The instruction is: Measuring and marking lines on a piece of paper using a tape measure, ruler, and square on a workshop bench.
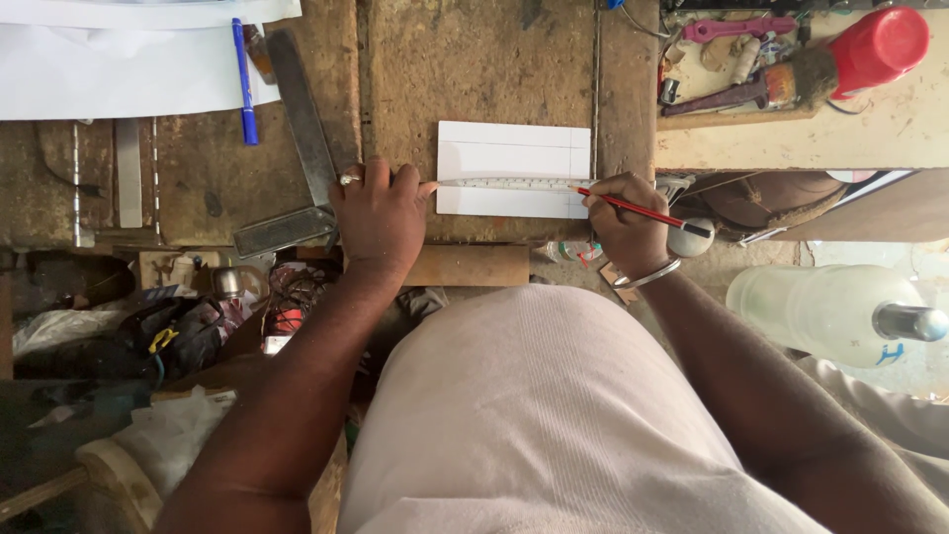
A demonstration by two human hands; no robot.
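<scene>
A small white board (512,150) lies on the worn wooden bench (474,69), with thin pencil lines across it. A narrow clear ruler (509,184) runs left to right over the board. My left hand (381,213), a ring on one finger, presses the ruler's left end down. My right hand (623,222), with a metal bangle on the wrist, holds a red pencil (643,210) whose tip touches the board at the ruler's right end.
A metal try square (301,129) and a blue pen (243,79) lie left of the board, white sheets (109,69) beyond them. Tools and a red-capped can (875,44) crowd the right shelf. A pale plastic bottle (825,311) stands at right. Clutter fills the lower left.
</scene>
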